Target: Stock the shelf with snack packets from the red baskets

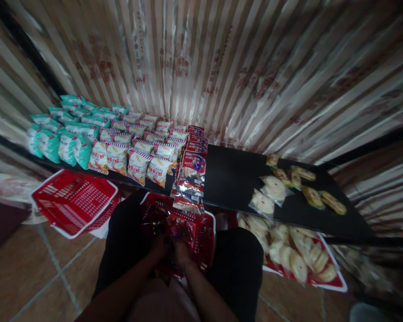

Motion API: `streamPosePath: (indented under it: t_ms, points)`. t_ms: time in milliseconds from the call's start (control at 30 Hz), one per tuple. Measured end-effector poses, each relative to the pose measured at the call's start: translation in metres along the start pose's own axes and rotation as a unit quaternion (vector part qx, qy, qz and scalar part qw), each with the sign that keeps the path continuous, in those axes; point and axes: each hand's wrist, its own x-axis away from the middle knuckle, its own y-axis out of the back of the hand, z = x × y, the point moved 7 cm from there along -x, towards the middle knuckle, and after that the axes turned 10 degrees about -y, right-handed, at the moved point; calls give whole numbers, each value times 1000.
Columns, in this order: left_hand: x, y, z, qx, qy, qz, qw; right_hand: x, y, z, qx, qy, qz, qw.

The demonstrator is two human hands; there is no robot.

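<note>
1. Left hand (159, 247) and right hand (182, 250) are both down low between the knees, side by side and nearly touching. It's dim and smeary there, so I can't tell if the fingers are pinching anything or just curled.
2. Both hands sit on a heap of shiny red foil snack packets (179, 228) inside a red slotted plastic basket (206, 241), which stands on the floor between the person's black-trousered legs (237, 264).
3. Just above the basket, a column of dark red foil packets (192, 172) runs up the long black shelf (231, 179), with the lowest ones hanging over its front edge.
4. Left of that are rows of white-and-orange packets with striped tops (137, 154), then teal packets (58, 145).
5. At the right end of the shelf there are pale round buns in clear bags (268, 192) and yellow cakes (317, 194).
6. A second red basket (74, 201) lies tilted on the tiled floor to the left. On the right is a red tray (336, 281) piled with pale buns.
</note>
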Motion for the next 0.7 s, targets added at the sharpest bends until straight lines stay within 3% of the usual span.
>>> streamPosePath:
  t_ms: [267, 500, 700]
  points:
    - [0, 7, 0, 40, -15, -43, 998, 4, 6, 3, 86, -23, -31, 996]
    - [9, 27, -9, 97, -35, -135, 985, 29, 41, 35, 41, 63, -92, 993]
    - [20, 29, -32, 243, -109, -109, 958, 59, 77, 65, -91, 169, -62, 979]
